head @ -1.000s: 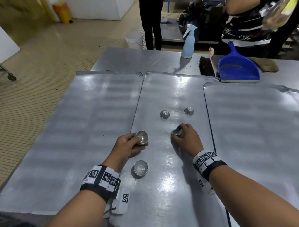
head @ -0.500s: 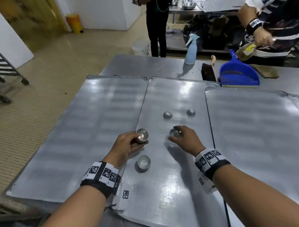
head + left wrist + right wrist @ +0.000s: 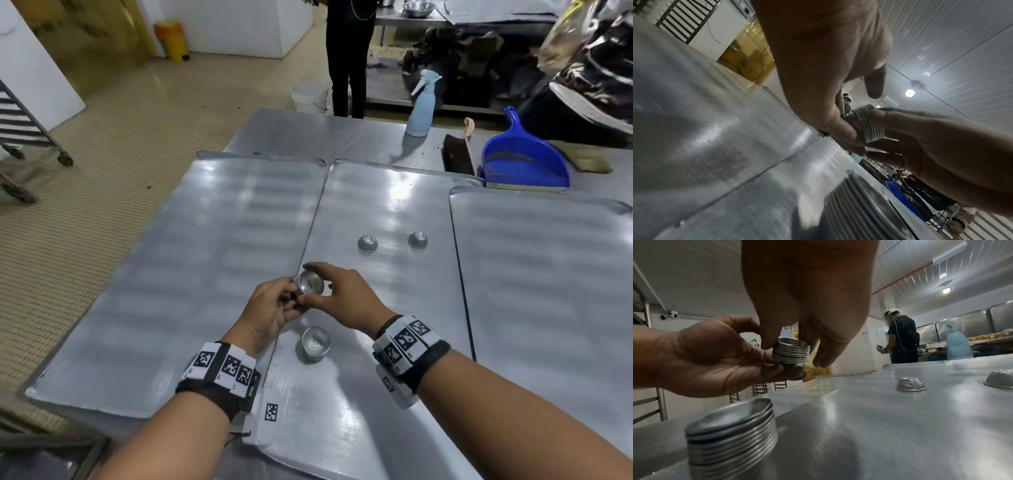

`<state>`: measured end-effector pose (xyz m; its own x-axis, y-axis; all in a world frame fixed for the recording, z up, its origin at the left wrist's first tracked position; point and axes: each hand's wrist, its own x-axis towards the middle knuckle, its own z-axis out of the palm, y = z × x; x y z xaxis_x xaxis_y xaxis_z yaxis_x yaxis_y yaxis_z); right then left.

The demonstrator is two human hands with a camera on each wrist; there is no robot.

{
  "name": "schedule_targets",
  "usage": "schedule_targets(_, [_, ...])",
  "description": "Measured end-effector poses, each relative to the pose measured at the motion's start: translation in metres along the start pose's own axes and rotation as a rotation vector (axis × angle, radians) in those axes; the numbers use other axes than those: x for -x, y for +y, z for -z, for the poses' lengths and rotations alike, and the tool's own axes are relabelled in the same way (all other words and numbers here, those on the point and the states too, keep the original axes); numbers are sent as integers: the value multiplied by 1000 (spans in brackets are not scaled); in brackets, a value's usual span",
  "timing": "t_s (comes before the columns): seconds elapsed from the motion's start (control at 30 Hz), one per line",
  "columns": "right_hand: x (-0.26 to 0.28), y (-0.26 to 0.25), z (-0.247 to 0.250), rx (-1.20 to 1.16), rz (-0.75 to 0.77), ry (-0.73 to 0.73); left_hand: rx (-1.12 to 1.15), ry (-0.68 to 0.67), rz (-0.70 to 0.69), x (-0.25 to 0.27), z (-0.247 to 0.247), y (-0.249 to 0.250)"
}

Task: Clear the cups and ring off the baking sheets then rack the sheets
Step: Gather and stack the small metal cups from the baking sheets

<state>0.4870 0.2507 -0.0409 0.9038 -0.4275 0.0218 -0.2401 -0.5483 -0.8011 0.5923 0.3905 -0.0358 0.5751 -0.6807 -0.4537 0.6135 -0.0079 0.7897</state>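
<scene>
Three baking sheets lie side by side; the middle sheet [image 3: 394, 301] carries the cups. My left hand [image 3: 287, 301] holds a short stack of nested metal cups [image 3: 310, 282] just above the sheet, cradling it from below. My right hand [image 3: 329, 291] pinches the top rim of that same stack [image 3: 792, 352] between thumb and fingers. A second stack of cups [image 3: 315, 343] stands upright on the sheet just below the hands, close in the right wrist view [image 3: 731, 434]. Two single cups [image 3: 367, 243] [image 3: 418, 240] sit upside down farther back.
The left sheet [image 3: 191, 274] and right sheet [image 3: 548, 291] are bare. Behind them on the table are a blue dustpan [image 3: 524, 161], a brush [image 3: 457, 154] and a spray bottle [image 3: 423, 106]. A wheeled rack [image 3: 20, 120] stands far left. A person [image 3: 349, 58] stands beyond the table.
My right hand has lifted its cup off the sheet and carried it left onto the stack in my left hand. The two hands now meet on that stack.
</scene>
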Motion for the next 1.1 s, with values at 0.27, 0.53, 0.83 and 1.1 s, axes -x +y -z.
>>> schedule_targets(0.27, [-19,19,11,3,-82,65,-47,-6,17,-16,7,4])
schedule_targets(0.53, [-76,83,64,373,-415,130,0,20,78,-43,6,11])
schedule_targets(0.83, [-89,110,52,430,-452,116,-9,19,100,-64,11,15])
schedule_targets(1.1, [-53,103,34,245,-303,328,3,-9,102,-62,6,12])
